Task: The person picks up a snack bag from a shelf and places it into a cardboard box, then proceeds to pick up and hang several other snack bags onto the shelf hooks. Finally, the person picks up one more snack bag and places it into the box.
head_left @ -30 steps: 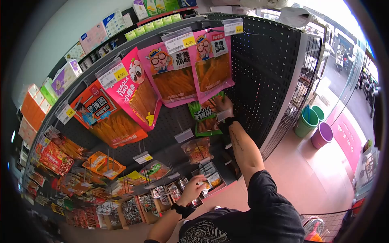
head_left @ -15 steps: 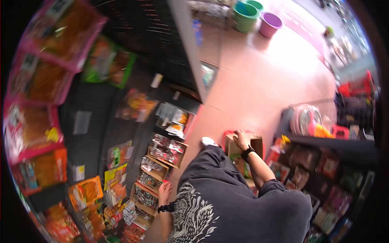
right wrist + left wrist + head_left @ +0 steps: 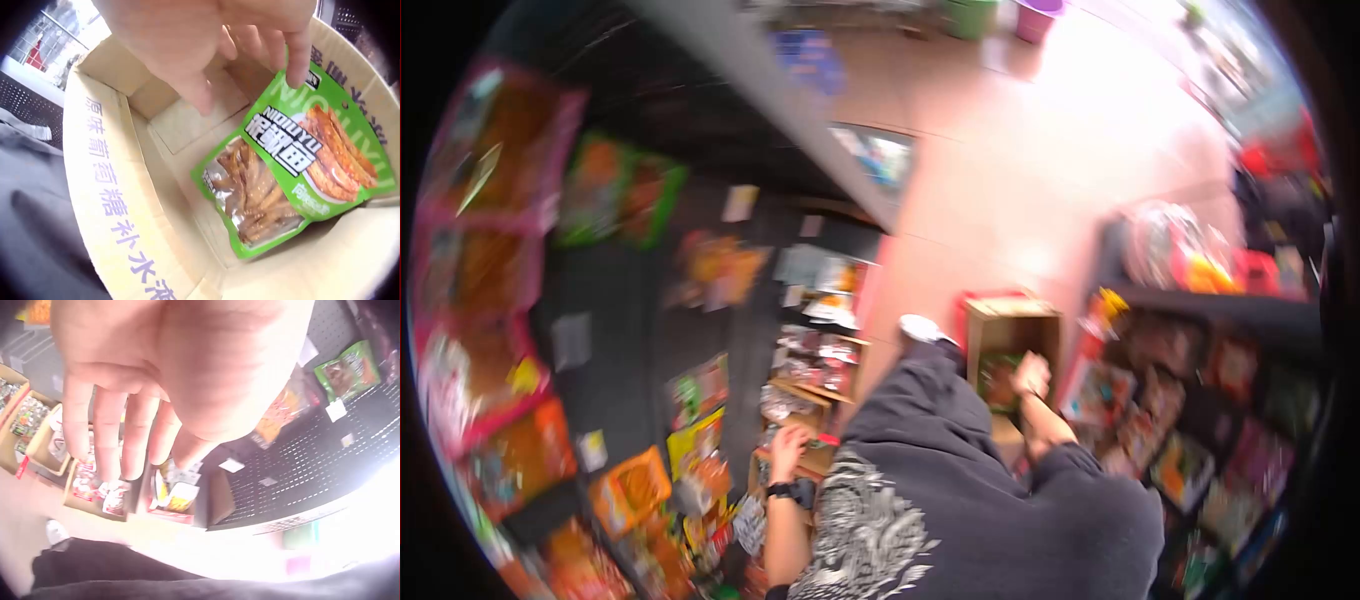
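Observation:
My right hand (image 3: 1032, 374) is over a cardboard box (image 3: 134, 206) standing open on the floor side. Inside the box lies a green snack packet (image 3: 294, 194) with a clear window showing brown strips, tilted against the wall. In the right wrist view the thumb hangs free of the packet, and one loosely extended fingertip overlaps its upper edge. My left hand (image 3: 181, 362) holds nothing; its fingers are extended, palm toward the wrist camera. It hovers near shelf boxes (image 3: 97, 503) of small wrapped packets.
A dark pegboard rack at left bears hanging snack packets, including another green one (image 3: 620, 190). Low shelving with packets (image 3: 1185, 470) stands at right. A purple bucket (image 3: 1037, 18) and a green bucket (image 3: 970, 18) sit on the pink floor (image 3: 990, 200).
The head view has swung down and right. My right hand has gone from the hanging green packet to the box; since half a second ago it has moved lower over it.

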Demonstrator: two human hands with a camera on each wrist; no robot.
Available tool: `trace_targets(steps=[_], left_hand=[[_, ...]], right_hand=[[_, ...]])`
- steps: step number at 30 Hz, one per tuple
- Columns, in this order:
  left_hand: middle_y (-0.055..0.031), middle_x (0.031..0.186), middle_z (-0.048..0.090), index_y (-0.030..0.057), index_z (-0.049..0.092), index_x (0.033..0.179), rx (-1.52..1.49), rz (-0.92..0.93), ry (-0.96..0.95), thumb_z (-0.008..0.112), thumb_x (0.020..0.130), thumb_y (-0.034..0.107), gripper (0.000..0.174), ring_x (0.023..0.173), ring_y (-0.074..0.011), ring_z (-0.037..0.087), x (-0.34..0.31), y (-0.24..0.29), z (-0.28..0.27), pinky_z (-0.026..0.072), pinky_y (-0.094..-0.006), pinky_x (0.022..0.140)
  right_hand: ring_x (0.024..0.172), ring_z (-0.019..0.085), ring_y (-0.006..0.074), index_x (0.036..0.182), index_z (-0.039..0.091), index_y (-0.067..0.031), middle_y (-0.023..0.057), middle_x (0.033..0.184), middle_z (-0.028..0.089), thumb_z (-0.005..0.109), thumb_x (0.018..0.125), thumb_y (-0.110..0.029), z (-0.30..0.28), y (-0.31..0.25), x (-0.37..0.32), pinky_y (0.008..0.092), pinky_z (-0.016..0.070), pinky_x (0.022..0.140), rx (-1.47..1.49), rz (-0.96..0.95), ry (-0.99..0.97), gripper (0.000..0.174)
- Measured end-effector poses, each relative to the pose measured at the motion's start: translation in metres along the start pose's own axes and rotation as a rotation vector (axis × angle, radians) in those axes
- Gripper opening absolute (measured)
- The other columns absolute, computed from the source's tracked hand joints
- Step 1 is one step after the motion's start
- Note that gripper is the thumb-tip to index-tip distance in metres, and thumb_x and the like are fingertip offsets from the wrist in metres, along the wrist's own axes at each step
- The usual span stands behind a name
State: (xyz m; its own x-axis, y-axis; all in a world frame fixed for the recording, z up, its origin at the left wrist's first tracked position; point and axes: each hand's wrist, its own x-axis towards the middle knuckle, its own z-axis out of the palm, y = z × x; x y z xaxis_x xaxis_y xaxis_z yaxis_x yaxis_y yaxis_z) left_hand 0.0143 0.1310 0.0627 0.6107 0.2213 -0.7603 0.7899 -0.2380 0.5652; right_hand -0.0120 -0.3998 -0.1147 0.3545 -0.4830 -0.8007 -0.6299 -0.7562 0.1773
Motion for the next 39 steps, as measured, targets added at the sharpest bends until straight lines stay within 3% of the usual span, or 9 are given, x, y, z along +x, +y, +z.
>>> trace_targets(steps=[1, 4, 9, 16, 19, 24, 34, 35, 39], left_hand=[[-0.0090, 0.099, 0.063, 0.0022, 0.053, 0.115, 0.018, 0.007, 0.012, 0.057, 0.090, 0.016, 0.028, 0.084, -0.0136, 0.061, -0.013, 0.029, 0.011, 0.0493, -0.0232, 0.068], [-0.0052, 0.091, 0.065, 0.0019, 0.059, 0.109, 0.092, 0.219, -0.026, 0.059, 0.089, 0.019, 0.027, 0.085, -0.0139, 0.061, 0.005, -0.016, 0.012, 0.0495, -0.0295, 0.076], [-0.0109, 0.098, 0.066, 0.0035, 0.058, 0.110, 0.286, 0.126, 0.064, 0.059, 0.090, 0.025, 0.030, 0.093, -0.0191, 0.062, -0.020, -0.054, 0.009, 0.0485, -0.0319, 0.081], [-0.0104, 0.094, 0.067, 0.0034, 0.062, 0.107, 0.248, -0.065, 0.152, 0.059, 0.088, 0.027, 0.030, 0.081, -0.0189, 0.065, -0.073, -0.146, -0.003, 0.0504, -0.0328, 0.074], [-0.0123, 0.096, 0.068, 0.0051, 0.063, 0.107, 0.180, -0.161, 0.130, 0.058, 0.087, 0.031, 0.033, 0.081, -0.0203, 0.066, -0.081, -0.167, 0.004, 0.0505, -0.0345, 0.076], [-0.0127, 0.092, 0.068, 0.0058, 0.065, 0.103, 0.151, -0.093, 0.090, 0.058, 0.086, 0.033, 0.032, 0.081, -0.0223, 0.066, -0.061, -0.169, 0.001, 0.0505, -0.0357, 0.074], [-0.0157, 0.101, 0.063, 0.0020, 0.058, 0.108, 0.150, 0.824, -0.001, 0.063, 0.081, 0.022, 0.034, 0.095, -0.0296, 0.061, -0.054, 0.008, 0.015, 0.0479, -0.0382, 0.082], [-0.0147, 0.109, 0.061, 0.0034, 0.055, 0.113, 0.184, 0.897, -0.054, 0.066, 0.076, 0.020, 0.042, 0.102, -0.0308, 0.058, -0.061, 0.024, 0.020, 0.0472, -0.0398, 0.086], [-0.0176, 0.123, 0.053, 0.0062, 0.049, 0.124, 0.293, 1.213, 0.093, 0.075, 0.061, 0.029, 0.072, 0.116, -0.0328, 0.049, -0.105, 0.053, 0.044, 0.0387, -0.0421, 0.099]], right_hand=[[0.121, 0.044, 0.0334, 0.126, 0.047, -0.0098, 0.0190, 0.128, 0.048, 0.064, 0.079, -0.043, 0.014, -0.005, 0.004, 0.0420, 0.0414, 0.098, 0.316, 0.074, 0.163, 0.060], [0.129, 0.035, 0.0328, 0.133, 0.043, -0.0128, 0.0139, 0.134, 0.046, 0.054, 0.086, -0.041, 0.049, 0.012, 0.061, 0.0409, 0.0382, 0.101, -0.161, -0.471, 0.217, 0.056], [0.127, 0.038, 0.0280, 0.122, 0.058, -0.0124, 0.0071, 0.126, 0.057, 0.024, 0.097, -0.031, 0.015, 0.000, 0.083, 0.0432, 0.0251, 0.105, -0.551, -0.329, 0.080, 0.046], [0.119, 0.049, 0.0247, 0.119, 0.057, -0.0178, 0.0084, 0.121, 0.059, 0.049, 0.088, -0.025, 0.016, 0.014, 0.074, 0.0427, 0.0408, 0.094, -0.442, -0.268, -0.073, 0.033], [0.087, 0.066, 0.0243, 0.076, 0.070, -0.0118, 0.0096, 0.082, 0.068, 0.053, 0.085, -0.017, 0.018, 0.014, 0.070, 0.0347, 0.0511, 0.075, -0.523, -0.630, -0.002, 0.021], [0.078, 0.063, 0.0249, 0.071, 0.067, -0.0083, 0.0128, 0.077, 0.066, 0.053, 0.085, -0.028, -0.041, -0.018, 0.028, 0.0358, 0.0488, 0.069, -0.546, -0.754, 0.136, 0.028], [0.059, 0.058, 0.0262, 0.060, 0.060, -0.0014, 0.0192, 0.068, 0.062, 0.055, 0.084, -0.049, -0.196, -0.106, -0.198, 0.0379, 0.0444, 0.056, -0.636, -0.983, 0.310, 0.054], [0.039, 0.046, 0.0347, 0.041, 0.050, 0.0020, 0.0207, 0.042, 0.045, 0.060, 0.073, -0.050, -0.186, -0.111, -0.207, 0.0441, 0.0371, 0.047, -0.449, -1.424, 0.551, 0.062], [0.055, 0.056, 0.0319, 0.062, 0.063, -0.0011, 0.0178, 0.059, 0.057, 0.058, 0.078, -0.021, -0.178, -0.166, -0.422, 0.0421, 0.0442, 0.053, -0.618, -1.805, 0.527, 0.026]])
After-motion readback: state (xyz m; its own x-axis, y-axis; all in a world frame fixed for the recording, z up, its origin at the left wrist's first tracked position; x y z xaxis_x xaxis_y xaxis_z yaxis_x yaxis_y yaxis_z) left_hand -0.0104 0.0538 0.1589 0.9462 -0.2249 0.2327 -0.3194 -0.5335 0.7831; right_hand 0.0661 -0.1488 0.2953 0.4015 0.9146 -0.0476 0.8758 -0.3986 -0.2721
